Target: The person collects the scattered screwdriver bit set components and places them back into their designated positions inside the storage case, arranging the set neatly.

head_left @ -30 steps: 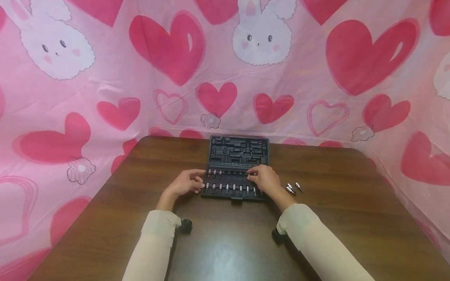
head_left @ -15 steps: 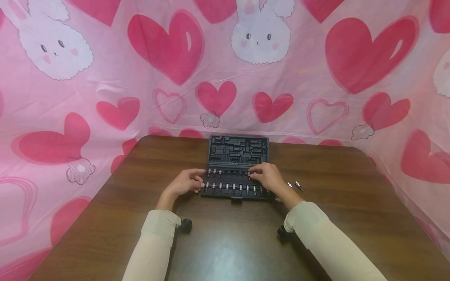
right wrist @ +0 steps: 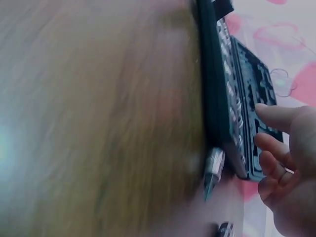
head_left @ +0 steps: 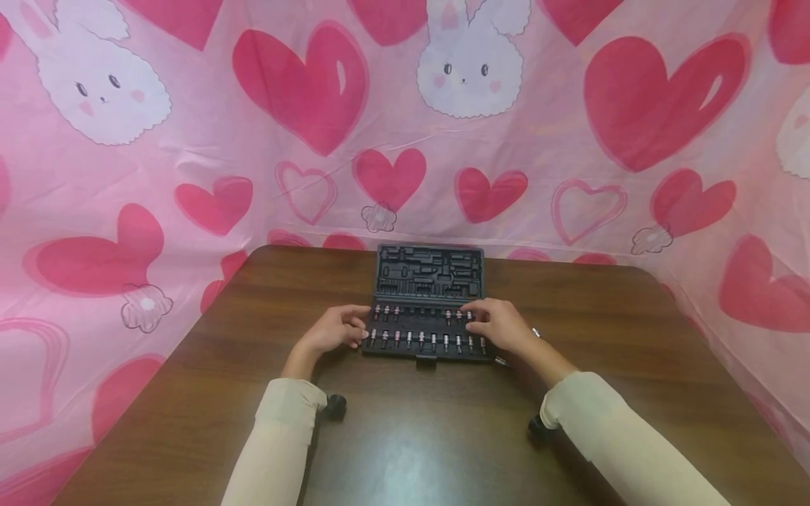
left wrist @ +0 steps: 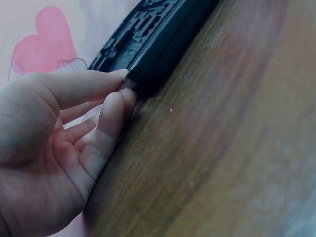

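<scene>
A black socket case lies unfolded on the table, its moulded lid at the back. Chrome bit sockets fill its front row. The back row has three on the left and three on the right, with bare slots between. At the case's left edge, my left hand holds the corner with thumb and fingertips. My right hand hovers by the right end of the back row, thumb and index finger apart, nothing between them. In the right wrist view, a loose bit socket lies beside the case.
Another loose socket lies on the brown table to the right, partly behind the right forearm. A further one shows at the bottom of the right wrist view. Pink cloth hangs around the table.
My right hand has drawn back to the right, leaving a bit socket in the right part of the back row. The left hand stays at the case's left edge.
</scene>
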A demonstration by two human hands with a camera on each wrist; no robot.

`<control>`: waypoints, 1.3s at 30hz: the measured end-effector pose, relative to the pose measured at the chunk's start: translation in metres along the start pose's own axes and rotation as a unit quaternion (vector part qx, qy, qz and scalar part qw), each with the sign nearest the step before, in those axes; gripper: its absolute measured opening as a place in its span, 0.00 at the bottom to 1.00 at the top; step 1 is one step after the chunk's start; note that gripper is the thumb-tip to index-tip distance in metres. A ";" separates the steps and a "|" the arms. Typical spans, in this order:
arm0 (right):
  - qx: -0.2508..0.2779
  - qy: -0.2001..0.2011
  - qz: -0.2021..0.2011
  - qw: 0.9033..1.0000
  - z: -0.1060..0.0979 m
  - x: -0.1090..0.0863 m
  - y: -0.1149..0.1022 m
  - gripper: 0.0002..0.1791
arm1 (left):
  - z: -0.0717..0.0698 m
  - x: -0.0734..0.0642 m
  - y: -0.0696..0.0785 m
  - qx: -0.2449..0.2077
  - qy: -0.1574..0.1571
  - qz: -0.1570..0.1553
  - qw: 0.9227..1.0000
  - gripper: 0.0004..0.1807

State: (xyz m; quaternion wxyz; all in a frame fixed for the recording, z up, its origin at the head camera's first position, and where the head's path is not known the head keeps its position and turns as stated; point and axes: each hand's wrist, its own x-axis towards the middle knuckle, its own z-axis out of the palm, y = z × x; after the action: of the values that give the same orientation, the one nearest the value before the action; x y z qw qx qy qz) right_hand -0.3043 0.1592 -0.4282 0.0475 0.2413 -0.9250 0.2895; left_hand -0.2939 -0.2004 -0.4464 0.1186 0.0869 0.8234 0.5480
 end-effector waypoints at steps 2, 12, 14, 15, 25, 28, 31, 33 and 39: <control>0.004 -0.002 -0.003 1.000 -0.001 -0.003 0.003 0.20 | 0.001 0.001 0.000 -0.002 0.001 -0.001 1.000 0.28; 0.023 -0.018 -0.008 1.000 -0.013 -0.023 0.008 0.23 | 0.001 0.002 -0.003 -0.006 0.000 0.007 1.000 0.28; 0.025 -0.030 0.000 0.999 -0.015 -0.027 0.008 0.24 | 0.001 0.002 -0.003 -0.004 -0.001 0.008 1.000 0.28; 0.026 -0.037 0.002 0.999 -0.016 -0.029 0.008 0.26 | 0.001 0.002 -0.003 -0.003 -0.001 0.007 1.000 0.28; 0.025 -0.073 -0.018 0.997 -0.017 -0.042 0.013 0.33 | 0.002 0.002 -0.002 -0.005 -0.001 0.007 1.000 0.29; 0.025 -0.076 -0.022 0.997 -0.017 -0.047 0.015 0.33 | 0.001 0.002 -0.002 -0.004 0.002 0.005 1.000 0.28; 0.024 -0.079 -0.017 0.996 -0.018 -0.052 0.018 0.34 | 0.001 0.002 -0.002 -0.002 0.007 0.000 1.000 0.28; 0.023 -0.082 -0.016 0.996 -0.018 -0.055 0.020 0.34 | 0.002 0.002 -0.002 -0.001 0.009 -0.003 1.000 0.28; 0.019 -0.089 -0.023 0.996 -0.018 -0.061 0.023 0.34 | 0.002 0.001 0.000 -0.001 0.009 -0.006 1.000 0.28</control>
State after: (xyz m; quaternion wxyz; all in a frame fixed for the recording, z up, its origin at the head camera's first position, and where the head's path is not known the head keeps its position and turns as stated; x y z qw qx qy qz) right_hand -0.2626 0.2113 -0.4395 -0.0329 0.2878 -0.9141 0.2836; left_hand -0.2941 -0.1983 -0.4477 0.1146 0.0770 0.8245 0.5488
